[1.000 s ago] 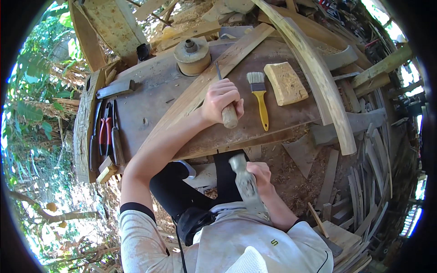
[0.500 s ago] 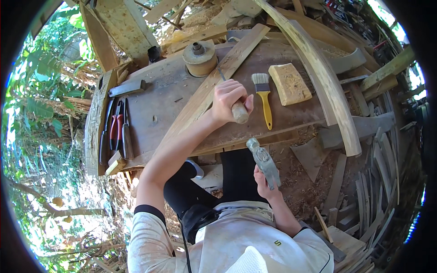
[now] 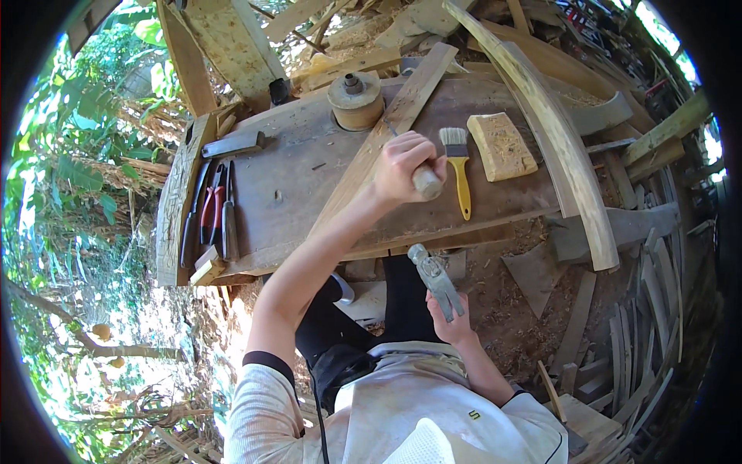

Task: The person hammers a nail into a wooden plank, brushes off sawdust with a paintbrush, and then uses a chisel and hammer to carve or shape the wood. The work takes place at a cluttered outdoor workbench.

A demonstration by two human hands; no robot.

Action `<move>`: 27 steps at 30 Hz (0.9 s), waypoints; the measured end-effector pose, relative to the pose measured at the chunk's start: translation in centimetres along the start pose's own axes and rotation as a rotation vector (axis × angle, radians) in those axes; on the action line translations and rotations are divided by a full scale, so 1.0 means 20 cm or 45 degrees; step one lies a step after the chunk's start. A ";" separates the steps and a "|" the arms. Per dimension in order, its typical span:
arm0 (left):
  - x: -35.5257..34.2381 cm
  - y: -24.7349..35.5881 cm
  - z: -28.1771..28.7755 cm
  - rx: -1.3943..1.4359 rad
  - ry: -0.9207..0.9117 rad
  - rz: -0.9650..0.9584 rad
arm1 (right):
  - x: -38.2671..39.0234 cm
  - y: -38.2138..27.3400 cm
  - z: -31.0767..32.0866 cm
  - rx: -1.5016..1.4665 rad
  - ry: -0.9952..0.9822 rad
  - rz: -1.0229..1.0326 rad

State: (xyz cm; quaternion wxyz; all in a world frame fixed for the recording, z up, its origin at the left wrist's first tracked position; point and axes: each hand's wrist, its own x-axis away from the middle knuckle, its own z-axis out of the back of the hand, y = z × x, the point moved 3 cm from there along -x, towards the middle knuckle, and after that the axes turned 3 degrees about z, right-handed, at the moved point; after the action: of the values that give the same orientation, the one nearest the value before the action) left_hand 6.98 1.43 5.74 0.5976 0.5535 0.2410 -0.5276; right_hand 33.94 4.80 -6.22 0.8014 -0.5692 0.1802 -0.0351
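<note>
My left hand (image 3: 403, 165) is wrapped round the wooden handle of a chisel (image 3: 427, 184), whose thin metal blade points away from me over a long plank (image 3: 348, 182). That plank lies slantwise across the workbench (image 3: 290, 185). My right hand (image 3: 450, 323) grips a claw hammer (image 3: 434, 278) in front of the bench's near edge; its grey metal head shows, while the handle is mostly hidden. Beside my left hand lies a paintbrush (image 3: 461, 182) with a yellow handle, and right of it a thick wooden block (image 3: 502, 147).
Red-handled pliers (image 3: 212, 207) and several slim tools lie at the bench's left end. A round wooden piece with a metal stub (image 3: 355, 102) stands at the back. A long curved pole (image 3: 553, 139) crosses the right side. Scrap wood (image 3: 645, 286) is heaped farther right.
My right hand and the hammer have shifted left relative to the bench, and the hammer head has turned slightly. The left hand keeps its hold on the chisel. The whole view has shifted a little.
</note>
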 end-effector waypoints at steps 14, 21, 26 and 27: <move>0.21 -0.05 0.33 0.209 0.116 0.406 | -0.01 0.00 -0.07 -0.122 -0.060 -0.190; 0.24 -0.09 0.38 0.214 0.285 0.335 | -0.04 0.00 -0.09 -0.129 -0.061 -0.107; 0.22 -0.08 0.38 0.199 0.264 0.349 | -0.02 0.04 -0.09 -0.129 -0.071 -0.157; 0.22 -0.08 0.37 0.188 0.232 0.367 | -0.02 0.05 -0.09 -0.118 -0.070 -0.174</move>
State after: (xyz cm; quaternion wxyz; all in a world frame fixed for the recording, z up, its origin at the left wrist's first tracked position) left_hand 4.77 -6.77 3.21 0.6004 0.6703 0.1730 -0.4004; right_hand 32.85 3.65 -7.62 0.7747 -0.6173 0.1205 -0.0657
